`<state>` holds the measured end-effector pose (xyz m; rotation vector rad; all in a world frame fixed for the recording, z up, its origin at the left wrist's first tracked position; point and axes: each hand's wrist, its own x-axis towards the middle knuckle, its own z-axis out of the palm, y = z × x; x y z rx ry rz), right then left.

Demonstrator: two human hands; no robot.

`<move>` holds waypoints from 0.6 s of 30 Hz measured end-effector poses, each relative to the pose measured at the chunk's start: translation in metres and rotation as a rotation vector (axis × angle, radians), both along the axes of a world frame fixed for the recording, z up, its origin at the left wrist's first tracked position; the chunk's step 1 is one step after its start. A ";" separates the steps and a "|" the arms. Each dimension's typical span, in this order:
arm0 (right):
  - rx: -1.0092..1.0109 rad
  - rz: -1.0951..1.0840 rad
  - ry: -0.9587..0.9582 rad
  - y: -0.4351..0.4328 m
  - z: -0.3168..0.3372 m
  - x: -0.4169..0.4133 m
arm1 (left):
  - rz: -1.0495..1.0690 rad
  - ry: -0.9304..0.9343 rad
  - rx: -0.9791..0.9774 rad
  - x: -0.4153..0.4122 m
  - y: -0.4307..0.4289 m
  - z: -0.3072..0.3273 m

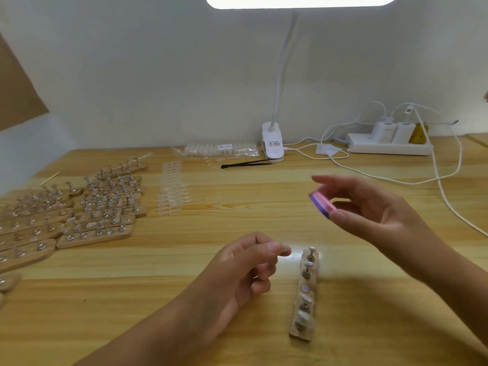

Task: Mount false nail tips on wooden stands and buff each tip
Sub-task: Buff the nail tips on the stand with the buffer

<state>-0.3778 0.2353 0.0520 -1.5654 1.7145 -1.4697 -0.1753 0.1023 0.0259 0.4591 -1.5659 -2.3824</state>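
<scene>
A single wooden stand [305, 294] lies on the surface [158, 273], some of its metal pegs carrying clear tips. Just left of the stand's far end, the left hand [245, 268] pinches a false nail tip [286, 250] between thumb and forefinger. Above and beyond the stand, the right hand [369, 210] grips a pink and purple buffer block [322, 203] at its ends. Well to the stand's left lie many more loaded stands [79, 215] and strips of nail tips [171, 191]
</scene>
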 end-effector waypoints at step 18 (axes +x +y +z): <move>0.123 0.410 -0.341 -0.003 -0.005 0.042 | -0.266 0.132 -0.061 0.004 0.009 0.007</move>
